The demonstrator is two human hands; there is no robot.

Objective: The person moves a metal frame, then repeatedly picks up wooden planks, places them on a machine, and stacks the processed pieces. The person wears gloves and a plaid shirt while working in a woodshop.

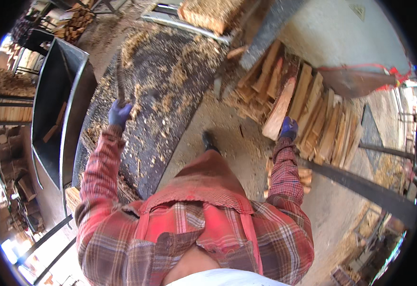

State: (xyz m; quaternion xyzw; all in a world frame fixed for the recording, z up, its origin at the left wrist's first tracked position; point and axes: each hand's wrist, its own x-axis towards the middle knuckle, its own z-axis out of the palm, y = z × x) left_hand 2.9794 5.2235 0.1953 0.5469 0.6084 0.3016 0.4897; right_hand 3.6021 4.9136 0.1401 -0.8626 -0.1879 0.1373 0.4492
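Observation:
My left hand (120, 113), in a blue-purple glove, is closed around the near end of a thin, dark strip of wood or bark (119, 77) above the dark, chip-covered work surface (158, 89). My right hand (288, 127), gloved alike, rests at the near end of a pale split wood piece (283, 107), beside a row of split wood pieces (319, 114). Whether its fingers grip that piece cannot be told. Wood shavings (178, 73) lie scattered over the dark surface.
A dark metal trough (62, 118) with wood scraps stands at the left. A bundle of wood (208, 14) lies on a metal frame at the top. A grey machine housing (337, 35) is at the upper right. A dark metal bar (362, 186) crosses the lower right.

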